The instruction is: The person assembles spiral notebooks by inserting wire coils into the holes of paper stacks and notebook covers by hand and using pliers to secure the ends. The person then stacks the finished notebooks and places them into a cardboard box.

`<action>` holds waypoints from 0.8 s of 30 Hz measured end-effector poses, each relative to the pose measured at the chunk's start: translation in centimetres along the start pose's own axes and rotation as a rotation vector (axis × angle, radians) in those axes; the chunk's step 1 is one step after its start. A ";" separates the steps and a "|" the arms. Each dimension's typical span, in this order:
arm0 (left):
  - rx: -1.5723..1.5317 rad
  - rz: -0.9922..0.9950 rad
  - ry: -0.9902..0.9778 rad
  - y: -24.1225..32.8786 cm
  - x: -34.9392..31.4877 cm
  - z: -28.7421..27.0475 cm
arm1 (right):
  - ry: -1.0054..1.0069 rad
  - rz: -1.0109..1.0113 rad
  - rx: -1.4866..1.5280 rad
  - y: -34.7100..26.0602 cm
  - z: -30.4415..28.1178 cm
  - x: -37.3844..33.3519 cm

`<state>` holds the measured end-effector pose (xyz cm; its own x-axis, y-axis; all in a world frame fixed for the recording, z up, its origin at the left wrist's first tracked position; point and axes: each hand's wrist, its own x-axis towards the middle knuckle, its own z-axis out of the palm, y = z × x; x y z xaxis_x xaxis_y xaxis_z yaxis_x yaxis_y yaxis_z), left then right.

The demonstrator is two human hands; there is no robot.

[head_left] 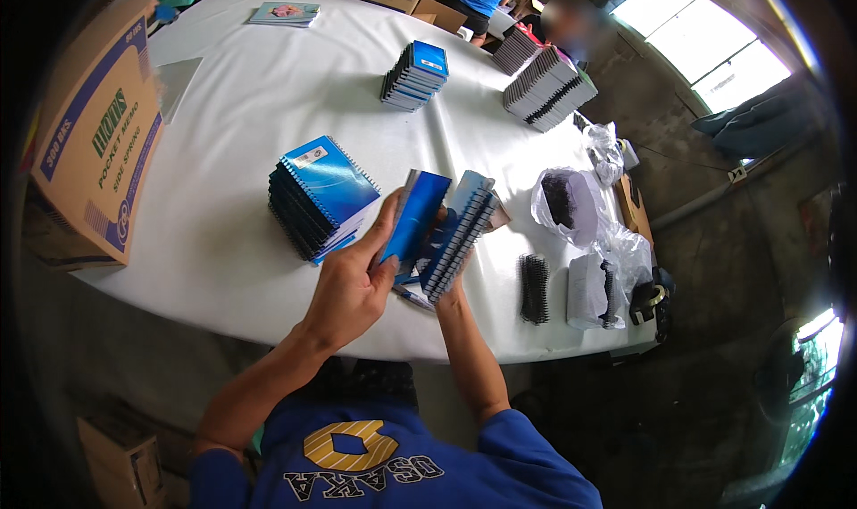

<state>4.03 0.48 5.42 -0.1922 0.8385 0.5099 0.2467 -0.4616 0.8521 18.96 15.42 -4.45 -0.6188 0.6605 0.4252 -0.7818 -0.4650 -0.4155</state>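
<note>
In front of me my left hand (355, 281) is closed on a blue-covered notebook (420, 207), thumb on its near face. Close beside it, my right hand (453, 297) supports a small bundle of spiral notebooks (459, 240) from behind and below; their coils face up toward me. Most of the right fingers are hidden by these notebooks. A blue-and-white pen-like object or notebook edge (413, 297) shows on the table beneath. To the left of my hands stands a stack of blue spiral notebooks (332, 181), a white label on its top cover.
Farther back on the white table (237, 107) are another blue notebook stack (416, 74), pale notebook stacks (546, 90) and a thin pile (284, 14). Black coils (534, 289) and a plastic bag (566, 207) lie right. A cardboard box (98, 143) stands left. People are at the far side.
</note>
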 end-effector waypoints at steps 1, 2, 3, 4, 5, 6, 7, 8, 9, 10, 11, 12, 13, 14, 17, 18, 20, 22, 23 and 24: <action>-0.013 0.005 -0.006 0.0 0.0 0.1 | 0.083 0.047 -0.038 -0.4 0.6 0.0; -0.005 0.005 -0.003 0.0 -0.1 0.3 | 0.165 0.094 -0.076 -0.7 1.1 0.0; -0.031 -0.010 -0.010 0.1 -0.1 0.5 | 0.186 0.118 -0.026 -0.8 2.4 0.2; -0.054 -0.028 -0.017 0.0 -0.2 0.6 | 0.246 0.091 -0.101 -0.5 3.6 0.4; -0.034 -0.008 -0.006 -0.2 -0.2 0.6 | 0.276 0.096 -0.163 -0.5 3.8 0.4; -0.027 -0.009 -0.005 -0.3 -0.2 0.7 | 0.308 0.099 -0.226 -0.6 4.1 0.4; -0.056 -0.072 -0.009 -0.3 -0.2 0.6 | 0.305 0.101 -0.220 -0.7 4.5 0.3; -0.085 -0.136 -0.012 -0.4 -0.2 0.7 | 0.348 0.094 -0.302 -0.8 4.9 0.2; -0.160 -0.124 0.024 -0.9 -0.2 0.9 | 0.389 0.087 -0.382 -0.8 5.5 0.2; -0.151 -0.125 0.024 -1.2 -0.3 0.9 | 0.386 0.087 -0.374 -0.9 5.9 0.1; -0.173 -0.164 -0.016 -1.5 -0.3 0.8 | 0.369 0.054 -0.476 -1.0 6.2 0.1; -0.199 -0.204 -0.063 -1.6 -0.2 0.9 | 0.357 0.014 -0.579 -1.3 6.4 -0.2; -0.248 -0.264 -0.141 -1.8 0.1 0.9 | 0.353 0.009 -0.615 -1.8 6.5 -0.2; -0.243 -0.268 -0.152 -2.4 0.4 1.1 | 0.361 0.001 -0.609 -2.2 6.2 -0.4; -0.201 -0.068 -0.167 -6.1 1.9 2.6 | 0.368 -0.127 -0.763 -3.9 4.5 -0.6; -0.198 -0.071 -0.188 -6.5 2.8 3.2 | 0.365 -0.143 -0.812 -4.6 3.4 -0.7; -0.216 -0.156 -0.180 -6.8 4.5 5.1 | 0.328 -0.213 -0.853 -5.6 2.1 -0.7; -0.214 -0.172 -0.185 -9.3 5.5 6.6 | 0.412 -0.176 -0.903 -6.4 0.4 -1.0; -0.163 -0.200 -0.183 -10.5 5.7 7.2 | 0.390 -0.138 -0.974 -6.6 -0.2 -1.0; -0.109 -0.232 -0.178 -12.2 5.6 7.8 | 0.368 -0.095 -1.039 -6.6 -0.9 -1.0</action>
<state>7.32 13.08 -3.01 -0.0593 0.9581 0.2801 0.1101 -0.2726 0.9558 24.83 18.33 -2.87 -0.3645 0.8823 0.2978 -0.2734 0.2043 -0.9399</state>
